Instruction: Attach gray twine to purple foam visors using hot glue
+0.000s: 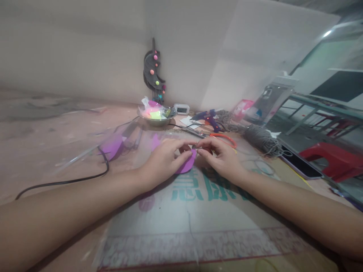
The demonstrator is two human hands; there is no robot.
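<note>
My left hand (164, 160) and my right hand (222, 156) meet at the middle of the table, fingertips almost touching. Both pinch at a purple rounded foam piece (187, 164) lying on a clear plastic sheet (184, 223) with green printed characters. The left fingers curl over the piece's top edge; the right fingers pinch something small and dark at its upper right edge that I cannot make out. Orange-handled scissors (224, 138) lie just behind my right hand.
More purple foam pieces (113, 146) and a black cable (85, 177) lie at the left. Behind are a metal bowl (157, 120) of coloured bits, a glue gun (208, 117), grey yarn (262, 138), a phone (302, 164), and a red stool (334, 158).
</note>
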